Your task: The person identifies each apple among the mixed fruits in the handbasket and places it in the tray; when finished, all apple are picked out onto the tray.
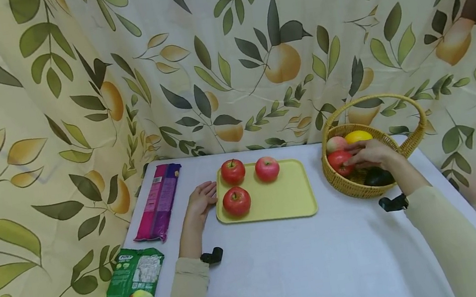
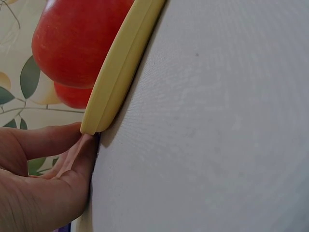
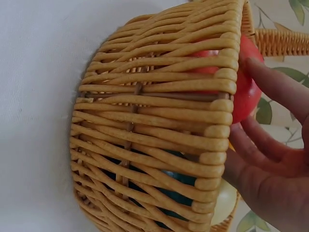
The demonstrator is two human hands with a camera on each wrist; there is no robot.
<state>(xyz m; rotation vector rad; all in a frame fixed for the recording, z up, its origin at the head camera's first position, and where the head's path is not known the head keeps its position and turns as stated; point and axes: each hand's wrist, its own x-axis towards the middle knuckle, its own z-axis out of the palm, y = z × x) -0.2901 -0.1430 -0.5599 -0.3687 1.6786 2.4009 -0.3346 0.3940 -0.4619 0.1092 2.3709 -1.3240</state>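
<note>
My left hand [image 1: 201,203] is at the left end of a yellow tray [image 1: 282,203]. In the left wrist view, its thumb and fingers meet at the tray's rim [image 2: 111,92] and seem to pinch it. Three red apples [image 1: 237,202] sit on the tray's left and middle part. My right hand [image 1: 373,154] reaches into a wicker basket [image 1: 349,189] and grips a red apple [image 1: 339,162] near its left rim. The right wrist view shows the thumb against this apple [image 3: 248,92]; the other fingertips are partly hidden behind it.
Also in the basket are a yellow fruit [image 1: 358,136], a pinkish fruit [image 1: 336,144] and a dark fruit [image 1: 378,177]. A tall handle [image 1: 372,97] arches over the basket. Left of the tray lie a pink-purple packet [image 1: 160,202] and a green packet [image 1: 131,284]. A patterned curtain hangs behind.
</note>
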